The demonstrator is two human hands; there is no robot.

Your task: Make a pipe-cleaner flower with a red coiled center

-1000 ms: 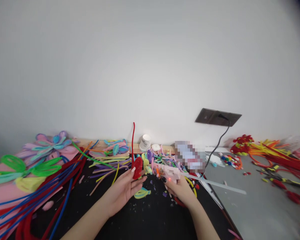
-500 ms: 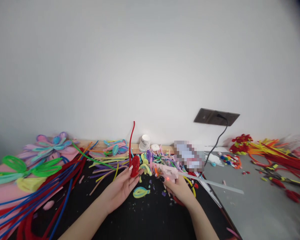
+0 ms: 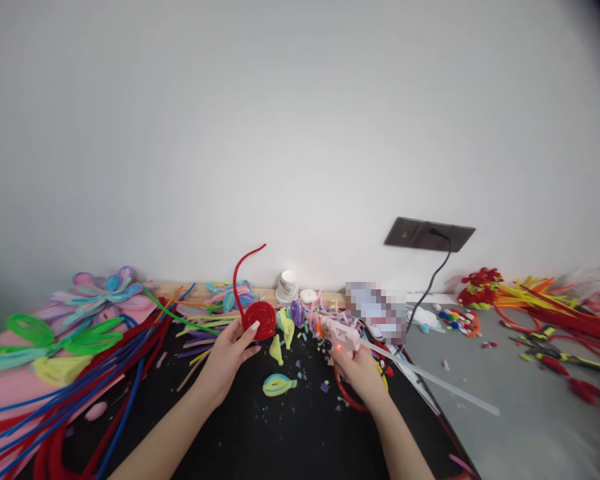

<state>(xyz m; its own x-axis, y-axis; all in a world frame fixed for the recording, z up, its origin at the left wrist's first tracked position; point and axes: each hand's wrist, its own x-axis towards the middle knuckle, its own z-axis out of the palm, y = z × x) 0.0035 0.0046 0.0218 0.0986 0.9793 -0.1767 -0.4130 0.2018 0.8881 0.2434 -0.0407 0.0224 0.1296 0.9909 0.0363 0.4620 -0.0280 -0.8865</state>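
Observation:
My left hand (image 3: 231, 352) pinches a flat red coil of pipe cleaner (image 3: 261, 321) between thumb and fingers. The coil's round face is turned toward me, and a loose end curves up from its left side. In my right hand (image 3: 356, 365) is a pale pink glue gun (image 3: 341, 333) with a small orange-red light, its fingers wrapped round the handle and its nozzle pointing left toward the coil, a gap apart. A long translucent glue stick (image 3: 435, 378) sticks out of the gun's back. Below the coil, a yellow-and-blue looped petal (image 3: 279, 385) lies on the black mat (image 3: 275, 440).
Green, blue and red pipe cleaners (image 3: 80, 393) spread at left, near a pastel flower (image 3: 103, 293). A white cup (image 3: 287, 287) stands by the wall. Rightward are a phone-like blurred object (image 3: 375, 313), pom-poms (image 3: 455, 320), pliers (image 3: 545, 343) and a black cord (image 3: 427, 293).
My left hand has turned the red coil from nearly edge-on to face me and shifted slightly left, its loose end now bending right. The glue gun has moved slightly right, its stick swinging outward.

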